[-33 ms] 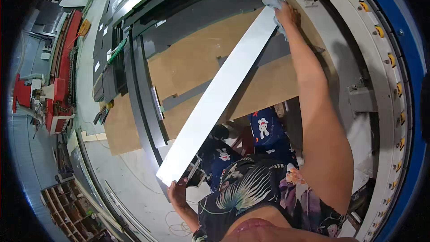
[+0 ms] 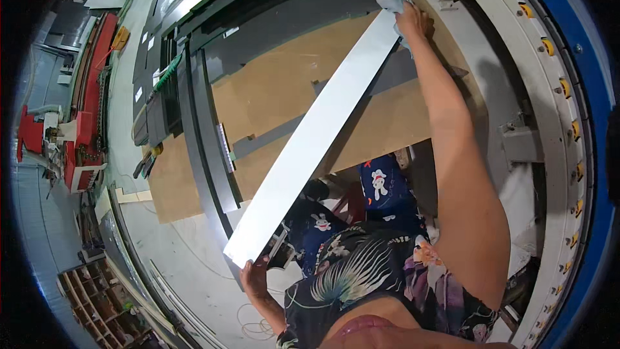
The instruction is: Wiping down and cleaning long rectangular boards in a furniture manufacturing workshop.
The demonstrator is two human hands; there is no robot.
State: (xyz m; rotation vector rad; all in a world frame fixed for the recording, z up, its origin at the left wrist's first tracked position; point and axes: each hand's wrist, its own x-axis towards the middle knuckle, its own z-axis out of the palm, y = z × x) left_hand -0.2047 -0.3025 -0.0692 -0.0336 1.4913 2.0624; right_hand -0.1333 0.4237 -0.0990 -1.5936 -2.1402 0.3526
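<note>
A long white panel (image 2: 316, 139) slants across the view from lower left to upper right. Its near end is gripped at the corner by my left hand (image 2: 257, 278), fingers closed around the edge. At the far end my right hand (image 2: 413, 21) is closed on a pale blue-grey cloth (image 2: 392, 2), which lies pressed against the panel's tip. My right arm is stretched far out. Under the panel is a brown board (image 2: 278, 100) with dark grey strips (image 2: 271, 139) on it.
Dark panels (image 2: 284, 19) are stacked at the back. Long dark profiles (image 2: 203, 136) run along the left, beside pliers (image 2: 148, 160). A blue-edged machine frame with yellow rollers (image 2: 564, 86) borders the right. A red machine (image 2: 84, 126) and a compartmented wooden box (image 2: 103, 304) stand left.
</note>
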